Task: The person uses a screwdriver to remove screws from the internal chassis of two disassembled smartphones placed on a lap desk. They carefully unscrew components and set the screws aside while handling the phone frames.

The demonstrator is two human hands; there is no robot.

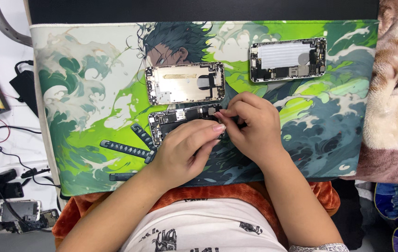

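Phone chassis [175,120] lies under both hands, left [187,149] curled over it, right [250,126] pinching at its edge.

Opened phone [180,122], half under hands.

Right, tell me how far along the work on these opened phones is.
Looks done: all three phone shells lie opened, screens off. The upper middle shell looks largely emptied; the upper right shell holds a board and a white block. In hand: the left hand and right hand meet over the nearest shell, fingertips pinching at its right end. Left: this shell keeps its parts; what is pinched is hidden.
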